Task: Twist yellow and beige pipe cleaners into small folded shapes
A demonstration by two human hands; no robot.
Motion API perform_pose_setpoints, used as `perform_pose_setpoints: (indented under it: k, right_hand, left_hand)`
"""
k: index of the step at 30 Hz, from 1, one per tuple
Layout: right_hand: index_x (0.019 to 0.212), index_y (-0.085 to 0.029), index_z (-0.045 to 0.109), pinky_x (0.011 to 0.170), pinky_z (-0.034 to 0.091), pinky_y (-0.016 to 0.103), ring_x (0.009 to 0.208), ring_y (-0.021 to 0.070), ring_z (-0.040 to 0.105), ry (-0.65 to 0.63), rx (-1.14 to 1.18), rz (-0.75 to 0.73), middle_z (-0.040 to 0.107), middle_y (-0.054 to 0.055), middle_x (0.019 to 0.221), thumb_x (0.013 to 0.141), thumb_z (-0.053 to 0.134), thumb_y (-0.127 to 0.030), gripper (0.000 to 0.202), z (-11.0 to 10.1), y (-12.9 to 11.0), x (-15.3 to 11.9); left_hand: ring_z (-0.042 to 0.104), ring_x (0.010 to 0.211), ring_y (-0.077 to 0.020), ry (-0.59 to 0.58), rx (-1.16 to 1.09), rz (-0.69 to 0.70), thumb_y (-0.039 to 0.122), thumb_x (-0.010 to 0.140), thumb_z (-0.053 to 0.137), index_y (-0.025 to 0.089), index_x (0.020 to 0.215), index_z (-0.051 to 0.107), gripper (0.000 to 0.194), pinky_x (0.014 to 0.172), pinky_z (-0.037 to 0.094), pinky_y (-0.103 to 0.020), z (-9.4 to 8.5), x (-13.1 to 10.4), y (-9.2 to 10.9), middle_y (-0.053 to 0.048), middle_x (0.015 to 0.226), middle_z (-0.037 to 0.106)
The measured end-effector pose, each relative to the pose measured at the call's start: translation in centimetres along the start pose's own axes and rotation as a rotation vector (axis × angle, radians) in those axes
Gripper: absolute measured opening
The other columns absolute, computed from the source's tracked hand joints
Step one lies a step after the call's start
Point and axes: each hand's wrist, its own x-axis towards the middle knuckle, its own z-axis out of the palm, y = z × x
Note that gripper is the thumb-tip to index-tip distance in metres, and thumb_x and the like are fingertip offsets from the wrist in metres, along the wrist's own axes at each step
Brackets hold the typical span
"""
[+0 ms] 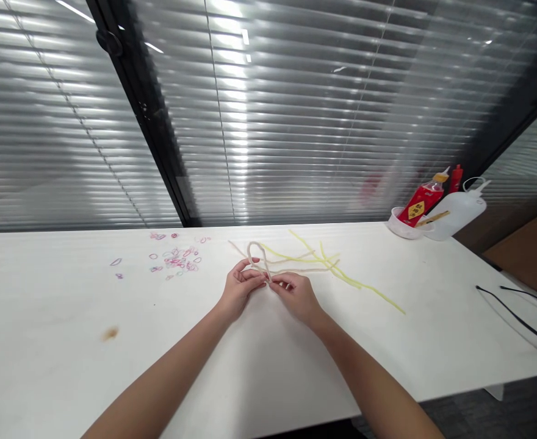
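A beige pipe cleaner (250, 247) is bent into a tall narrow loop above the white table. My left hand (240, 288) pinches it near the bottom of the loop, with the index finger stretched along its side. Close beside it, my right hand (297, 294) grips the pipe cleaner where its ends come together, thumb and fingertips almost touching those of the left. Exactly how the ends cross is hidden by the fingers. Just beyond and to the right lie several yellow pipe cleaners (348, 279), crossing a few loose beige ones (312, 270).
Small coloured rubber bands (179, 261) are scattered at the left back. At the back right stand a red-labelled bottle (423, 204) in a clear bowl (403, 227) and a white squeeze bottle (458, 210). Black glasses (520, 314) lie at the right edge. Window blinds rise behind the table (44, 305).
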Motion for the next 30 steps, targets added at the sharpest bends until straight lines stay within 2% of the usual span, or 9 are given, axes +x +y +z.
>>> perform_pose_setpoints:
  k: [3,6,10,16,18,21,24,30]
  right_hand:
    - [0.086,-0.021,0.068,0.064,0.042,0.024,0.075,0.0145,0.056,-0.002,-0.111,-0.107,0.064,0.003,0.081,0.082,0.054,-0.025,0.015,0.12,-0.16,0.01]
    - [0.088,-0.021,0.066,0.067,0.044,0.025,0.078,0.0154,0.056,-0.008,-0.148,-0.153,0.064,0.004,0.083,0.084,0.051,-0.024,0.016,0.1,-0.18,0.08]
    - [0.09,-0.02,0.065,0.072,0.045,0.026,0.083,0.0162,0.057,-0.004,-0.147,-0.169,0.064,0.004,0.089,0.085,0.05,-0.025,0.017,0.09,-0.06,0.04]
    - [0.099,-0.021,0.064,0.074,0.044,0.026,0.08,0.0145,0.057,-0.03,-0.154,-0.15,0.064,0.003,0.09,0.087,0.045,-0.023,0.022,0.23,-0.07,-0.19]
    - [0.101,-0.021,0.064,0.077,0.043,0.026,0.085,0.0148,0.057,-0.027,-0.157,-0.196,0.064,0.003,0.093,0.088,0.043,-0.02,0.024,0.21,-0.07,-0.15]
    - [0.102,-0.021,0.064,0.079,0.043,0.027,0.087,0.0149,0.056,-0.025,-0.148,-0.233,0.063,0.004,0.094,0.088,0.042,-0.02,0.026,0.09,0.01,-0.03]
    - [0.102,-0.02,0.065,0.079,0.044,0.027,0.087,0.0149,0.057,-0.035,-0.133,-0.217,0.063,0.005,0.094,0.088,0.042,-0.021,0.026,-0.04,0.04,0.03]
    - [0.107,-0.019,0.061,0.067,0.047,0.025,0.072,0.0132,0.057,0.046,-0.123,-0.096,0.064,0.004,0.089,0.08,0.057,-0.029,0.029,-0.15,-0.04,0.02]
  left_hand:
    - [0.061,0.068,-0.0125,-0.021,-0.021,0.017,0.015,0.06,0.076,0.015,0.106,0.05,0.053,0.069,0.047,-0.023,-0.05,0.04,-0.11,-0.004,0.073,0.066]
    - [0.06,0.067,-0.0111,-0.003,-0.038,0.029,0.015,0.06,0.076,0.015,0.103,0.052,0.049,0.067,0.046,-0.021,-0.08,0.11,-0.17,-0.003,0.072,0.065]
    - [0.059,0.065,-0.0109,0.026,-0.06,0.028,0.017,0.06,0.076,0.014,0.098,0.054,0.044,0.065,0.046,-0.021,-0.12,0.18,-0.22,-0.003,0.072,0.065]
    - [0.059,0.066,-0.01,0.027,-0.061,0.026,0.017,0.061,0.075,0.014,0.096,0.057,0.039,0.068,0.047,-0.022,-0.21,0.2,-0.3,-0.002,0.071,0.063]
    - [0.059,0.069,-0.0097,0.02,-0.055,0.01,0.017,0.062,0.075,0.014,0.097,0.06,0.038,0.07,0.047,-0.021,-0.24,0.23,-0.28,-0.003,0.075,0.064]
    - [0.059,0.078,-0.0108,0.012,-0.021,-0.037,0.019,0.061,0.076,0.012,0.087,0.066,0.028,0.075,0.047,-0.021,-0.43,0.38,-0.31,-0.007,0.093,0.063]
    - [0.058,0.076,-0.0096,0.004,-0.017,-0.06,0.02,0.061,0.076,0.011,0.074,0.067,0.018,0.074,0.048,-0.02,-0.7,0.62,-0.45,-0.007,0.096,0.061]
    - [0.058,0.073,-0.0077,0.11,-0.131,-0.086,0.02,0.062,0.076,0.012,0.078,0.066,0.02,0.071,0.05,-0.016,-0.63,0.83,-0.34,-0.003,0.08,0.061]
